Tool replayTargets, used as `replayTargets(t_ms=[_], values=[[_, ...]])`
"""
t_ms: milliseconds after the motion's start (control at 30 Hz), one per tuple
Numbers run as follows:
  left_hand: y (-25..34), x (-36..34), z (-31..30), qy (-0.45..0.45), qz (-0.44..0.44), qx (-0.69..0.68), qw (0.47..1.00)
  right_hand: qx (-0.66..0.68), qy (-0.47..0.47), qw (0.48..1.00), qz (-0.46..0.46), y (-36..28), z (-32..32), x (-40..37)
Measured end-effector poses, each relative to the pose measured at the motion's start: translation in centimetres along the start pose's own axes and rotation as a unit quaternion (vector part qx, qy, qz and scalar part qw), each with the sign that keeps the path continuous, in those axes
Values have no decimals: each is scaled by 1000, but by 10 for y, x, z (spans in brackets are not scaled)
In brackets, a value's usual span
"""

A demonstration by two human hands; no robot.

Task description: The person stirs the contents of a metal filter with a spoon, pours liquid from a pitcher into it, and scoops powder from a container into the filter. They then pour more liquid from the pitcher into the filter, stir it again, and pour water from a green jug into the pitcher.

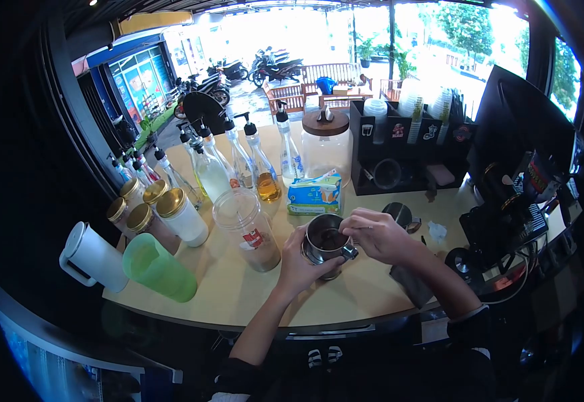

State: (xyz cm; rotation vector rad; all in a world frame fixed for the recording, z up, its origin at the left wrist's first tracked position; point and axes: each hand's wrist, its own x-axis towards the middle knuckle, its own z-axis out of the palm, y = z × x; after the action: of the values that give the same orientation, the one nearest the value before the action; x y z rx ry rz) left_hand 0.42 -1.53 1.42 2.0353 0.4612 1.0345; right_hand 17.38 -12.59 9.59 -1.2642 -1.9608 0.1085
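My left hand [297,263] is wrapped around a metal cup [325,242] with a handle, holding it over the counter. Its inside looks dark, and what it contains is hard to make out. Above the cup's right rim, my right hand [380,234] is closed in a pinch, perhaps on a thin utensil that reaches into the cup; the fingers hide most of it. Just left of the cup stands a clear plastic jar [246,231] with a red label and some brownish contents. Behind the cup sits a blue and white tissue pack [315,194].
Pump bottles [260,161] and gold-lidded jars [181,216] line the left and back. A green pitcher [159,268] and a white pitcher [94,256] stand front left. A wooden-lidded glass jar [326,151] and black cup organizer [409,151] are behind. Machines crowd the right.
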Motion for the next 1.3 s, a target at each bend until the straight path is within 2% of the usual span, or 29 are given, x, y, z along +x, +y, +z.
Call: replayTargets(t_ms=[67,100,200,267,300,333,400,567,633,733,933,1167,1233,1300], values=[[1,-1,0,-1,-1,1,1000,-34,3,998,57,3,0,0],[2,-1,0,0,-3,0,1000,-35,3,998,57,2,1,0],[-2,0,1,0,-4,-5,1000,25,-3,1000,11,1,4,-1],[-3,-1,1,-1,-5,-10,1000,-61,26,996,-55,5,3,-1],[-1,-1,1,-2,-4,-8,1000,-58,13,998,30,1,2,0],[0,-1,1,-3,-4,-6,1000,-58,13,998,31,2,4,-1],[-3,-1,1,1,3,-10,1000,-40,40,997,-45,5,10,-3],[-3,-1,1,0,11,-17,1000,-38,21,998,-41,2,12,-6],[0,-1,1,2,-2,-7,1000,-46,34,998,-6,0,11,-3],[-3,-1,1,1,-5,-17,1000,-9,1,999,-39,0,13,-4],[-3,0,1,3,5,5,1000,-21,6,1000,7,4,-6,-2],[-3,-1,1,1,-12,-26,1000,16,-2,1000,-12,-2,4,0],[-2,-1,1,0,-11,-11,1000,-9,-2,999,34,2,0,-1],[0,-1,1,2,-7,-9,1000,6,1,1000,31,4,5,-3]])
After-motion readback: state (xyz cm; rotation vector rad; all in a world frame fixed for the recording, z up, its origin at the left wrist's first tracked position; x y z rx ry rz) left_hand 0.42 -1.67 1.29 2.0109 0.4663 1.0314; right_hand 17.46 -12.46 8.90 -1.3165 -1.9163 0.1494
